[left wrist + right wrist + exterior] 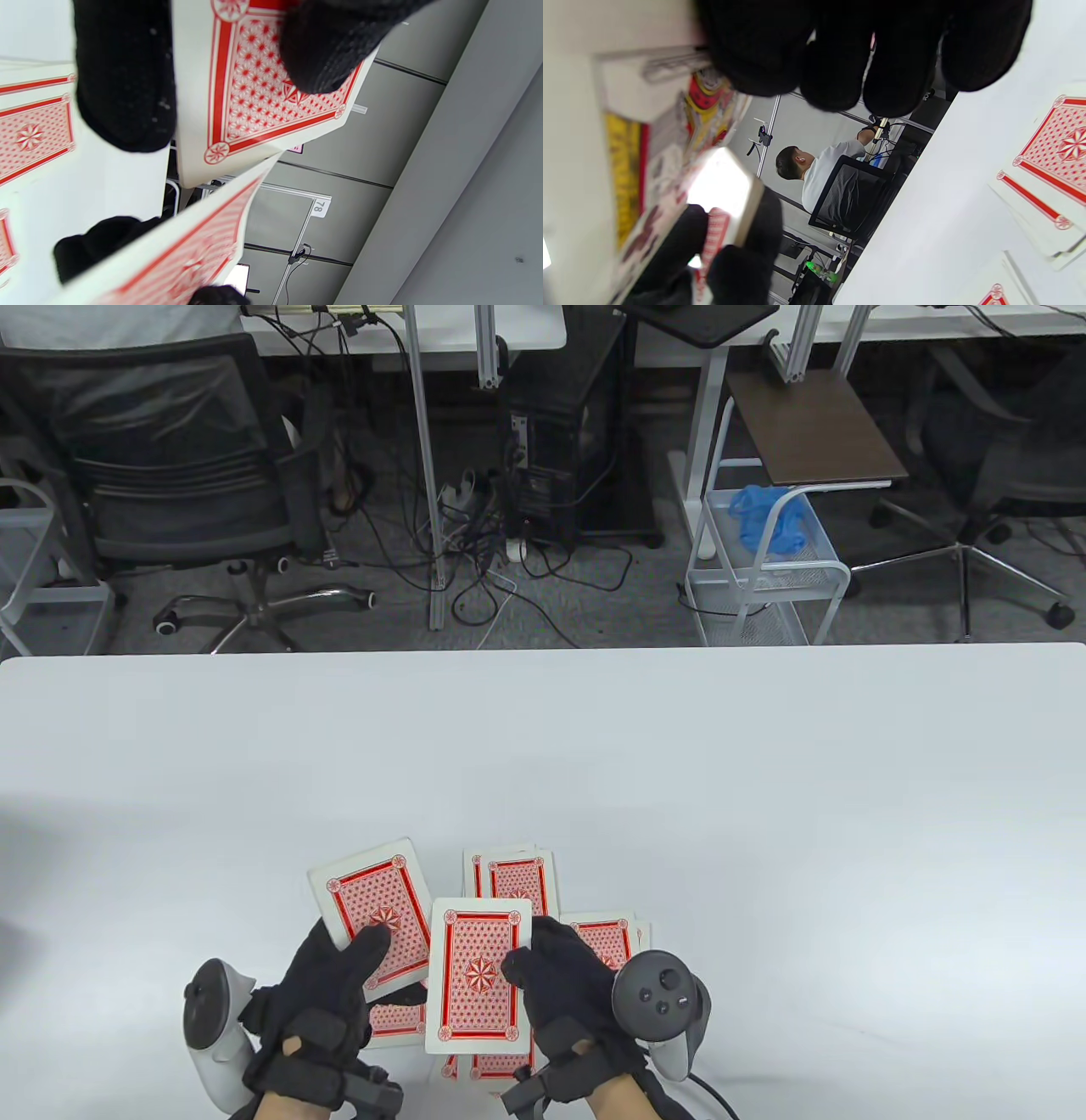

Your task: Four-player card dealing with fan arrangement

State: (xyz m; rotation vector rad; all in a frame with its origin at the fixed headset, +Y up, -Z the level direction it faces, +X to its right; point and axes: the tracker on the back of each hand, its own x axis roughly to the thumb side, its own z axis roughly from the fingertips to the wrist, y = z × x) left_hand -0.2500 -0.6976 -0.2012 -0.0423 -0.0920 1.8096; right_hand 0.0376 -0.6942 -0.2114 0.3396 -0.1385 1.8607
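Observation:
All cards have red patterned backs. My left hand (365, 950) holds a face-down stack of cards (373, 899) above the table, thumb on top; its thickness does not show. In the left wrist view the thumb (326, 51) presses on this stack (254, 97). My right hand (530, 954) pinches a single card (477, 976) by its right edge, lifted beside the stack. The right wrist view shows this card's picture face (649, 169) under my fingers (831, 55). Face-down piles lie on the white table (764, 814): one behind (513, 881), one right (607, 937), one under my left hand (397, 1020), one nearest me (488, 1066).
The piles sit close together near the table's front edge. Beyond the far edge are office chairs (187, 475), a computer tower (560, 449) with floor cables, and a white wire cart (764, 568). A seated person (818, 169) shows in the right wrist view.

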